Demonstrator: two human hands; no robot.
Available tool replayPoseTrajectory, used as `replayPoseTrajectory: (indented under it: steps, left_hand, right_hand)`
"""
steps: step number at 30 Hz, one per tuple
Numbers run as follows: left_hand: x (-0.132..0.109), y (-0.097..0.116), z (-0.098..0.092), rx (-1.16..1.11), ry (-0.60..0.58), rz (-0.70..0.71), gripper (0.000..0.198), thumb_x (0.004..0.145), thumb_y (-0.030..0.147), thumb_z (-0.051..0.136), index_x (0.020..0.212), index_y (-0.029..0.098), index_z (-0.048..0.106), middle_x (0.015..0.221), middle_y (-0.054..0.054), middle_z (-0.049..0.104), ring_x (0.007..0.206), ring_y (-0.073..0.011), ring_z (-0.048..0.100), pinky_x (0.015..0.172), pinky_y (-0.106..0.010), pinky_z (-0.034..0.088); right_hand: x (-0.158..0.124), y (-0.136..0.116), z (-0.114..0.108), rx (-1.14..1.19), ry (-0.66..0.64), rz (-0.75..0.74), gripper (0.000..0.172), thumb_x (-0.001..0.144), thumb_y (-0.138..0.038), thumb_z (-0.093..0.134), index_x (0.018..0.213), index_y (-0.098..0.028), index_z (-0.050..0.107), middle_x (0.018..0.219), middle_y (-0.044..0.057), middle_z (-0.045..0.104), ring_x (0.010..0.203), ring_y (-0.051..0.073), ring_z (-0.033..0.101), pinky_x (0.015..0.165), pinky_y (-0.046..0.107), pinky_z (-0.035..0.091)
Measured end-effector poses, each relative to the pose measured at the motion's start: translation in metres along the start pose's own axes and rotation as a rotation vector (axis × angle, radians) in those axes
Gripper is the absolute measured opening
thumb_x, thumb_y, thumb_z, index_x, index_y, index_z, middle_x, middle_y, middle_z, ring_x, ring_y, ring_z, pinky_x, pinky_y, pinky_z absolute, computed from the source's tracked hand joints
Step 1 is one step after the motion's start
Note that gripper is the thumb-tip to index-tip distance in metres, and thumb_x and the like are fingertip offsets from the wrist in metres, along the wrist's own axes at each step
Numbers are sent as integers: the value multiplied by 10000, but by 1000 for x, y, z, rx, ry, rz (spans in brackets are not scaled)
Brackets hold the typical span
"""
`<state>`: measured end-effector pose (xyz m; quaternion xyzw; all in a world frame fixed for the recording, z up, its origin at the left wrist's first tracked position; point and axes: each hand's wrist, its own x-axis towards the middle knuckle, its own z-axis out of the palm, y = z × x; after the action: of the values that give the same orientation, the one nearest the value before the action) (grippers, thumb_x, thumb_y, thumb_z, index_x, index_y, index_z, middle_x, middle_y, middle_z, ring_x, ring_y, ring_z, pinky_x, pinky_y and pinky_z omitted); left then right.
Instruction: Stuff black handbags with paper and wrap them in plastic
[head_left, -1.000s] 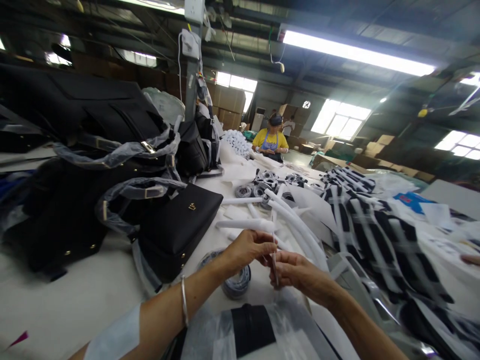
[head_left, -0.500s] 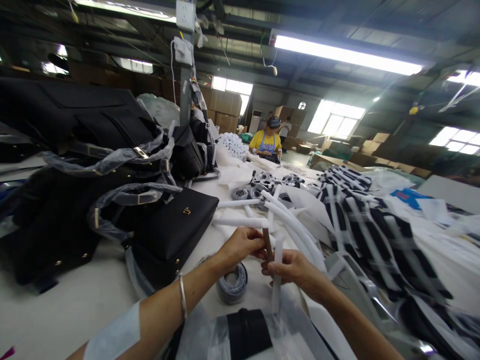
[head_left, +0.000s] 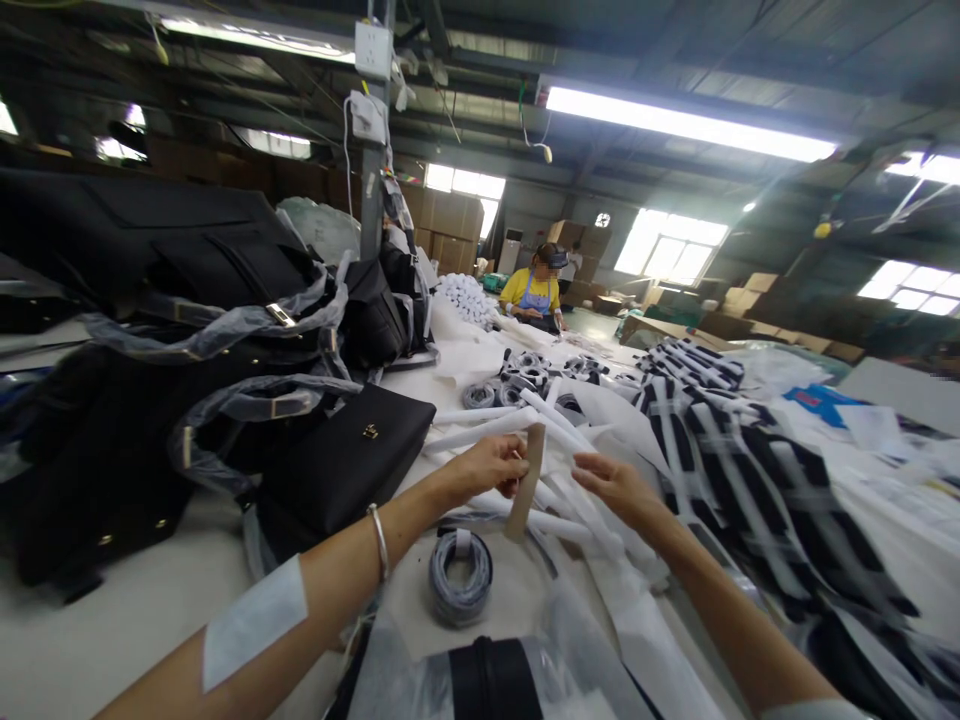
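Note:
A flat tan strip [head_left: 528, 490] stands tilted in my left hand [head_left: 491, 467], pinched between thumb and fingers near its upper half. My right hand [head_left: 619, 488] is to the right of it, fingers stretched out and apart from the strip, with nothing seen in them. White tube-like rolls [head_left: 570, 430] lie just behind and below both hands. Closer to me, a grey wrapped coil [head_left: 459, 580] rests on the table. At the bottom edge lies a black piece [head_left: 495, 680] partly under clear plastic film.
Black handbags [head_left: 337, 460] with plastic-wrapped handles are piled on the left. Black strap pieces with white wrapping [head_left: 780, 480] spread over the right side. More coils [head_left: 480, 395] sit farther back. A co-worker in yellow [head_left: 531, 290] is at the far end.
My right hand has moved away from the tan strip to the right and opened, letting go of a pale strip. My left hand keeps the tan strip, now turned with its flat face showing.

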<state>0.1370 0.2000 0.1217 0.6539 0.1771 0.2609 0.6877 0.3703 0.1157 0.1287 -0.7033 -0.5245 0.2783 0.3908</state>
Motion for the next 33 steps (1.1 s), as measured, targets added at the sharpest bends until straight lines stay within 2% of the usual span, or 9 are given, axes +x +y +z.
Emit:
replayPoseTrajectory:
  steps: [3, 5, 9, 14, 16, 20, 25, 29, 33]
  left_hand:
    - [0, -1, -2, -4, -71, -7, 394, 708, 484, 768, 822, 138, 619, 705, 14, 577, 606, -97, 507, 600, -228, 383]
    - [-1, -4, 0, -13, -111, -11, 412, 723, 510, 753, 848, 133, 643, 768, -14, 619, 667, -116, 538, 645, -241, 393]
    - [-5, -10, 6, -3, -105, -26, 427, 737, 535, 732, 838, 127, 656, 763, -25, 632, 673, -124, 541, 651, -250, 388]
    - [-10, -13, 10, 53, -64, -51, 435, 713, 545, 751, 756, 124, 650, 701, -11, 613, 640, -116, 532, 601, -231, 379]
    - [-12, -14, 12, 61, -38, -64, 479, 719, 588, 727, 807, 121, 665, 772, -42, 649, 705, -147, 584, 622, -241, 421]
    - [-13, -16, 15, 36, 54, -70, 633, 801, 722, 546, 1013, 134, 644, 988, -102, 671, 848, -201, 647, 673, -289, 502]
    - [-15, -14, 17, 23, 77, -44, 612, 737, 699, 665, 1050, 174, 638, 980, -71, 672, 857, -195, 658, 666, -270, 510]
    - [-15, -15, 16, -4, 102, -42, 588, 714, 671, 707, 1012, 166, 665, 916, -57, 673, 806, -170, 647, 665, -259, 504]
    - [-16, -18, 15, -61, 92, -53, 569, 718, 648, 719, 1008, 160, 677, 915, -64, 684, 798, -166, 650, 694, -276, 519]
  right_hand:
    - [-12, -19, 10, 346, -180, -15, 556, 670, -558, 798, 1086, -197, 728, 1091, 103, 716, 853, 236, 676, 733, 356, 540]
    - [-23, -32, 23, 489, -301, -25, 523, 689, -510, 814, 1097, -197, 723, 1002, 76, 715, 747, 170, 637, 646, 289, 505]
    - [-34, -42, 44, 575, -275, -26, 410, 669, -446, 846, 961, -184, 728, 725, 2, 643, 632, 121, 549, 568, 242, 429]
    - [-34, -39, 49, 469, -241, -73, 339, 681, -435, 814, 842, -166, 685, 677, -6, 640, 605, 112, 533, 530, 223, 386]
    - [-35, -38, 49, 372, -189, -80, 344, 675, -442, 805, 836, -166, 677, 684, 6, 661, 611, 128, 559, 521, 228, 393]
    - [-37, -36, 51, 125, -60, -100, 373, 677, -485, 787, 865, -179, 686, 686, 9, 675, 596, 150, 581, 514, 248, 428]
    - [-42, -33, 56, -124, 15, -221, 269, 703, -450, 772, 755, -202, 682, 664, -7, 674, 595, 151, 592, 547, 251, 419]
    - [-44, -33, 57, -131, 11, -222, 250, 681, -430, 786, 738, -205, 694, 657, -6, 677, 595, 156, 591, 562, 258, 431]
    - [-43, -29, 56, 18, -68, -158, 249, 676, -398, 774, 805, -194, 712, 716, 4, 698, 613, 158, 607, 565, 264, 483]
